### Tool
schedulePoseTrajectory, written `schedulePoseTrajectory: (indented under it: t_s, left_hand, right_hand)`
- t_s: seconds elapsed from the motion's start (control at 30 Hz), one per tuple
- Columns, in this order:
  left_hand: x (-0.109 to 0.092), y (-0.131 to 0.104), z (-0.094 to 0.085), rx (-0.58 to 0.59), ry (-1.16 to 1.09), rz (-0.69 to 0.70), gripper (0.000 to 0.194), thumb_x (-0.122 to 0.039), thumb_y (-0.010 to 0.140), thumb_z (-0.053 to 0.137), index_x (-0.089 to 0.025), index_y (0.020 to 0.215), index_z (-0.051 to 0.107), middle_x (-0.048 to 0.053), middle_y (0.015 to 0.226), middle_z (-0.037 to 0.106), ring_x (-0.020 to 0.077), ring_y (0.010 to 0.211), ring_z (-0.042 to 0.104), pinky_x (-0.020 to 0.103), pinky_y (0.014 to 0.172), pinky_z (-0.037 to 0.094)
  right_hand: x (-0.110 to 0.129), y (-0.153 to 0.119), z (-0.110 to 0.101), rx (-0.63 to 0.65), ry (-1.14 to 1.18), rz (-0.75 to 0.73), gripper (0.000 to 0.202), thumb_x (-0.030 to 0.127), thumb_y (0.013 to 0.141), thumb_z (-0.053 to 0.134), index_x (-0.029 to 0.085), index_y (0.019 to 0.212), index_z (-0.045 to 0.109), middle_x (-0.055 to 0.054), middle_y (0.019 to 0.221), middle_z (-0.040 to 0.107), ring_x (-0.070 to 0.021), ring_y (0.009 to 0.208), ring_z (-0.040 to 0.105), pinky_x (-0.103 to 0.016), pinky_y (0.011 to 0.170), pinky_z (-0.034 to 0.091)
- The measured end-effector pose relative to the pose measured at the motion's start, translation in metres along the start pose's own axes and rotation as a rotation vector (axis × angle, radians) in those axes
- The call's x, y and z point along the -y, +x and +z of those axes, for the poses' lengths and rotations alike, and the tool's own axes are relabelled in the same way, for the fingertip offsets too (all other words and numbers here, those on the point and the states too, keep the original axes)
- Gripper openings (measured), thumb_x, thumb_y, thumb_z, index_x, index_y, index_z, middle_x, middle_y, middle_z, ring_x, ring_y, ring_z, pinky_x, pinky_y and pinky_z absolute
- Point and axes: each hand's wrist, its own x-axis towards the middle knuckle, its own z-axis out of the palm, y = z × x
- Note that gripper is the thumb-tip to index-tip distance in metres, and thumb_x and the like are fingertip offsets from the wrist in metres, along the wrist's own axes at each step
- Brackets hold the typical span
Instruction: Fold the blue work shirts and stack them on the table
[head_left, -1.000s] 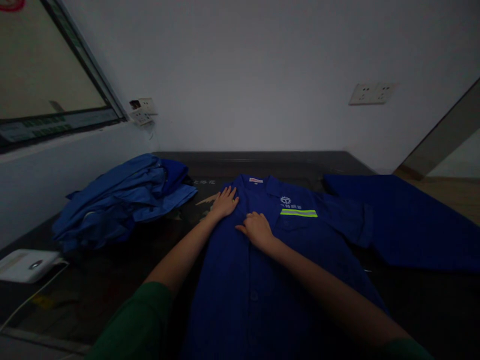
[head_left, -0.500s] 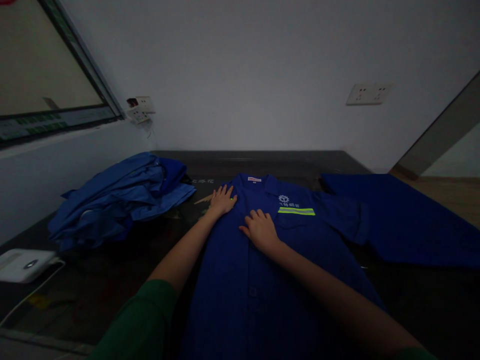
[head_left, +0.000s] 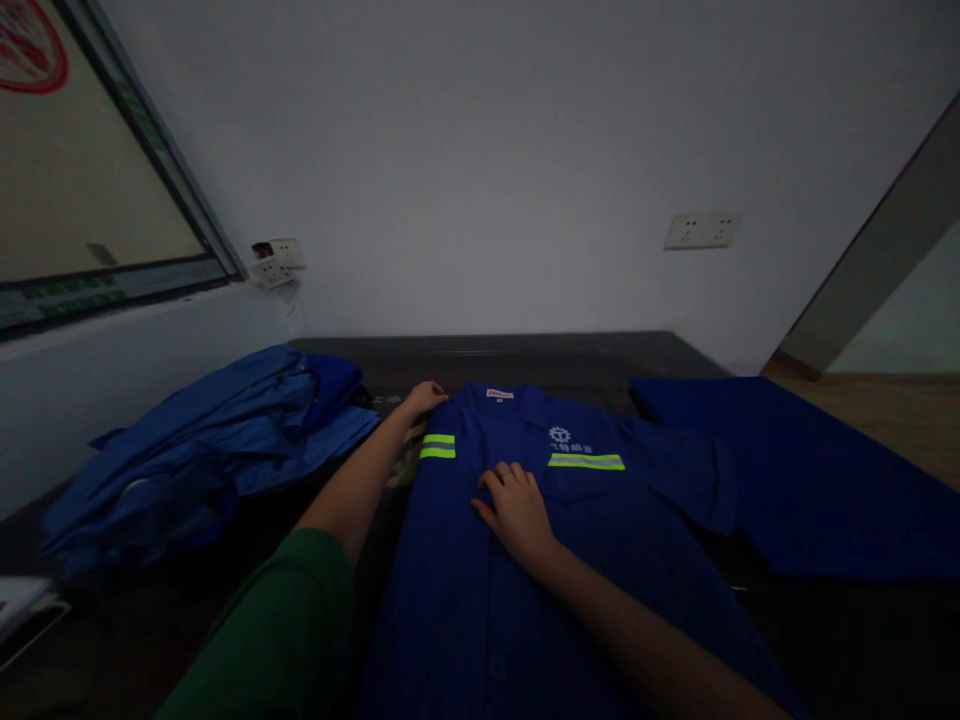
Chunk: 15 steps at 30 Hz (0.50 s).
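A dark blue short-sleeved work shirt lies front up with its collar toward the wall. It has a white gear logo and yellow-green reflective strips on both sides of the chest. At the shoulder on the left, my left hand is closed, its fingertips at the cloth edge; their grip is partly hidden. My right hand rests on the shirt front beside the button placket, thumb apart and fingers loosely bent. One short sleeve spreads to the right, while the left one is out of sight.
A heap of blue garments lies on the dark table at left. Flat dark blue cloth covers the right side. A white device with a cable is at the left edge. Wall sockets are behind.
My left hand has moved from lying flat on the chest to the shoulder edge and closed, uncovering the left reflective strip. My right hand stays on the shirt. The view has tilted up slightly.
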Motion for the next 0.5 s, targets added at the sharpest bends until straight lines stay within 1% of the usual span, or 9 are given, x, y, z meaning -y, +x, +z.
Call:
schedulePoseTrajectory:
  t_s: [0.07, 0.13, 0.23, 0.3, 0.37, 0.43, 0.5]
  left_hand:
    - [0.001, 0.012, -0.004, 0.090, -0.026, 0.016, 0.017, -0.029, 0.084, 0.064, -0.012, 0.086, 0.067, 0.005, 0.085, 0.070, 0.0158, 0.078, 0.065, 0.029, 0.075, 0.050]
    - [0.004, 0.019, -0.005, 0.158, -0.039, 0.029, 0.021, -0.032, 0.084, 0.064, -0.012, 0.078, 0.066, 0.001, 0.074, 0.068, 0.0144, 0.070, 0.064, 0.029, 0.071, 0.051]
    - [0.010, 0.027, -0.003, 0.211, -0.039, 0.035, 0.023, -0.031, 0.082, 0.066, -0.011, 0.070, 0.067, 0.000, 0.066, 0.065, 0.0155, 0.068, 0.063, 0.026, 0.067, 0.049]
    - [0.014, 0.030, 0.000, 0.228, -0.030, 0.035, 0.023, -0.032, 0.084, 0.064, -0.010, 0.076, 0.067, 0.002, 0.072, 0.066, 0.0162, 0.072, 0.063, 0.027, 0.068, 0.050]
    - [0.016, 0.033, 0.005, 0.233, -0.017, 0.034, 0.024, -0.034, 0.089, 0.060, -0.010, 0.091, 0.066, 0.004, 0.088, 0.067, 0.0169, 0.080, 0.064, 0.031, 0.073, 0.052]
    - [0.017, 0.036, 0.009, 0.222, -0.004, 0.031, 0.027, -0.035, 0.091, 0.056, -0.013, 0.106, 0.061, 0.006, 0.104, 0.064, 0.0187, 0.090, 0.063, 0.037, 0.079, 0.054]
    - [0.016, 0.037, 0.013, 0.198, 0.005, 0.024, 0.030, -0.035, 0.092, 0.056, -0.015, 0.114, 0.058, 0.008, 0.114, 0.060, 0.0205, 0.097, 0.061, 0.039, 0.083, 0.053]
  right_hand:
    - [-0.001, 0.001, 0.001, 0.005, 0.004, 0.003, 0.016, 0.031, 0.086, 0.061, 0.021, 0.099, 0.063, -0.007, 0.104, 0.062, -0.0245, 0.100, 0.053, -0.037, 0.084, 0.041]
    - [-0.002, 0.002, 0.002, 0.005, 0.012, 0.000, 0.015, 0.031, 0.086, 0.062, 0.021, 0.097, 0.064, -0.007, 0.104, 0.062, -0.0248, 0.101, 0.053, -0.038, 0.084, 0.041]
    - [-0.003, 0.003, 0.003, 0.015, 0.028, -0.010, 0.015, 0.030, 0.086, 0.062, 0.021, 0.097, 0.064, -0.007, 0.104, 0.062, -0.0250, 0.101, 0.053, -0.039, 0.085, 0.042]
    - [-0.003, 0.004, 0.003, 0.029, 0.036, -0.012, 0.015, 0.029, 0.086, 0.061, 0.020, 0.098, 0.065, -0.007, 0.104, 0.062, -0.0251, 0.101, 0.053, -0.039, 0.085, 0.042]
    - [-0.003, 0.004, 0.002, 0.039, 0.041, -0.008, 0.016, 0.029, 0.086, 0.061, 0.020, 0.098, 0.065, -0.008, 0.105, 0.062, -0.0251, 0.100, 0.053, -0.039, 0.085, 0.042]
    - [-0.002, 0.004, 0.001, 0.041, 0.042, -0.005, 0.016, 0.029, 0.086, 0.061, 0.020, 0.099, 0.065, -0.008, 0.106, 0.062, -0.0252, 0.100, 0.053, -0.039, 0.085, 0.041]
    - [-0.002, 0.004, 0.001, 0.040, 0.042, -0.007, 0.016, 0.030, 0.087, 0.061, 0.020, 0.099, 0.065, -0.009, 0.107, 0.062, -0.0251, 0.101, 0.053, -0.039, 0.085, 0.041]
